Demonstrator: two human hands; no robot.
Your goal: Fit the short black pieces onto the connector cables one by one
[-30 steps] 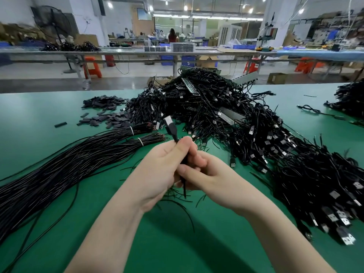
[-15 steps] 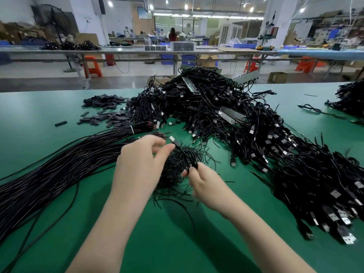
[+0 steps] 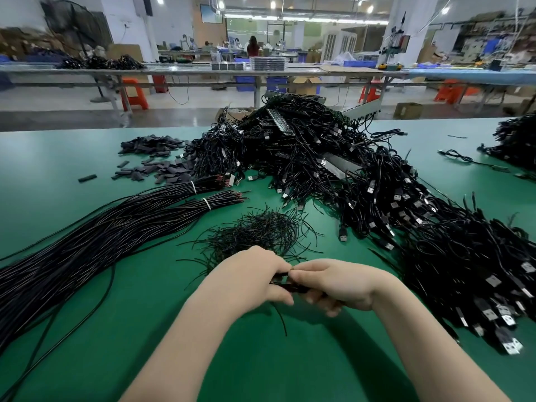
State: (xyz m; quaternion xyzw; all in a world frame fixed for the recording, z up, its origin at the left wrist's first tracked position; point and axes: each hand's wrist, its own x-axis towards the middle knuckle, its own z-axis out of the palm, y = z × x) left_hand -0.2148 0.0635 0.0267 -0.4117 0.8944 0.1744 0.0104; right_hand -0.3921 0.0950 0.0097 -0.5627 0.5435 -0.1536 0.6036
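My left hand [image 3: 255, 280] and my right hand [image 3: 339, 285] meet low over the green table [image 3: 87, 329], fingertips together. Both pinch one thin black connector cable [image 3: 287, 285] between them; its loose end [image 3: 280, 317] curves down below the hands. Whether a short black piece sits on it is hidden by my fingers. A pile of short black pieces [image 3: 156, 166] lies at the far left. A big heap of black USB connector cables [image 3: 333, 175] fills the middle and right. A tangle of thin black wire ends [image 3: 261, 230] lies just beyond my hands.
Two tied bundles of long black wires [image 3: 101, 227] stretch across the left of the table. Another cable heap [image 3: 516, 140] sits at the far right edge. Grey connector strips [image 3: 339, 166] are buried in the main heap. Benches and orange stools stand beyond the table.
My hands dropped from near the heap down towards me, uncovering the wire tangle. The connector end held up a second ago is no longer raised; the cable now lies between both hands.
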